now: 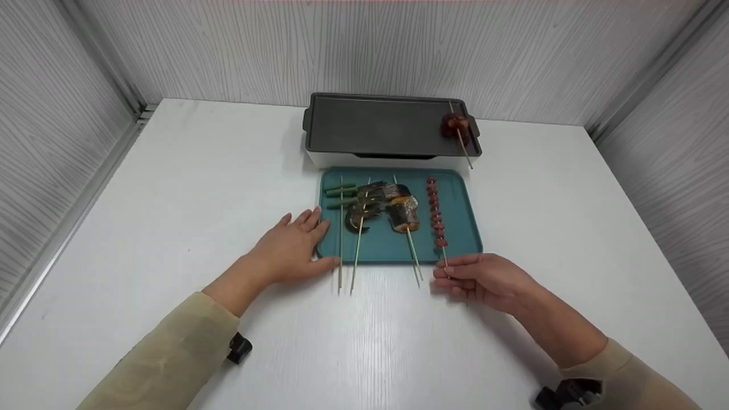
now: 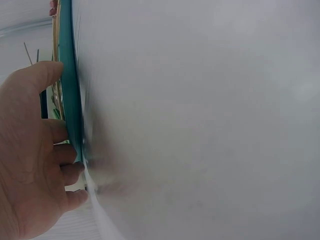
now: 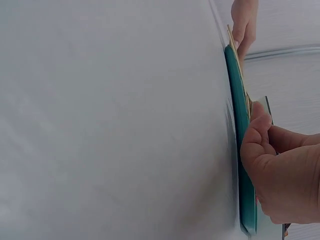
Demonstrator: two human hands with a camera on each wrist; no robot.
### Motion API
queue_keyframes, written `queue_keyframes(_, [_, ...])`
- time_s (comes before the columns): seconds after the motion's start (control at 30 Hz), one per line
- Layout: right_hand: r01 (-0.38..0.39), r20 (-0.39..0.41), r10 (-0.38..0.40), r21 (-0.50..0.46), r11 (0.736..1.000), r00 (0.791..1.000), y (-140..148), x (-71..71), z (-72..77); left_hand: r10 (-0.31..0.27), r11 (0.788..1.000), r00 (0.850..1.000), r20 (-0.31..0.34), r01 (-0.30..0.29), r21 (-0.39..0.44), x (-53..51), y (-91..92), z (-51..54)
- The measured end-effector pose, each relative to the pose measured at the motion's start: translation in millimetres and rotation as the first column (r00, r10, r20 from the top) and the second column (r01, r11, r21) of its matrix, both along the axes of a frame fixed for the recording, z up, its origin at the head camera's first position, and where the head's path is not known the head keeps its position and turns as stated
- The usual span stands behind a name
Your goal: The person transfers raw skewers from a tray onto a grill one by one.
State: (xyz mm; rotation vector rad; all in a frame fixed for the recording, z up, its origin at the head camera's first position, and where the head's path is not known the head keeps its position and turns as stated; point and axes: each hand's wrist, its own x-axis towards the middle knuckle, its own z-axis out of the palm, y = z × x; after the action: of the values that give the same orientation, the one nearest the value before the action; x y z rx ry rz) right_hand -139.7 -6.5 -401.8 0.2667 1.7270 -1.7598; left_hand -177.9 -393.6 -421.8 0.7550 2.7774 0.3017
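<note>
My right hand [image 1: 495,282] pinches the bare stick end of a skewer of small red pieces [image 1: 435,218] at the teal tray's [image 1: 470,228] front right edge. The red pieces lie along the tray's right side. Straight fingers of my left hand [image 1: 285,250] touch the tray's left edge, with the thumb close to a stick end. Also on the tray are a skewer of green stalks [image 1: 336,191], a skewer of what look like prawns [image 1: 359,213], and skewered chunks with dark skin [image 1: 404,215]. In the right wrist view, the right fingers partly hide the pinched stick.
Behind the tray stands a dark flat griddle [image 1: 376,125] on a white base. A skewer with glossy red-brown pieces [image 1: 454,124] lies on its right end, its stick overhanging the front. Grey-white panels [image 1: 364,51] enclose the white table [image 1: 353,353] at the back and sides.
</note>
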Motion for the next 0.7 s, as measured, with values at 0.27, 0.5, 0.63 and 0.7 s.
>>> queue_keyframes(0.27, [-0.005,-0.026,0.006,0.012,1.000,1.000,2,3.5,5.1,-0.003,1.000,1.000,-0.007,0.003,-0.001,-0.2,-0.4,-1.0])
queue_keyframes(0.5, [-0.046,-0.043,0.048,0.038,0.998,0.998,4,7.2,9.8,-0.006,1.000,1.000,-0.007,0.006,0.006,1.3,-0.8,-3.0])
queue_keyframes(0.63, [-0.051,-0.055,0.053,0.042,0.998,0.997,6,11.0,14.0,-0.007,1.000,1.000,-0.016,0.007,0.008,1.0,-1.1,-1.9])
queue_keyframes(0.7, [-0.046,-0.060,0.049,0.042,0.998,0.997,7,13.2,16.1,-0.007,1.000,1.000,-0.020,0.007,0.008,0.3,-0.9,-0.8])
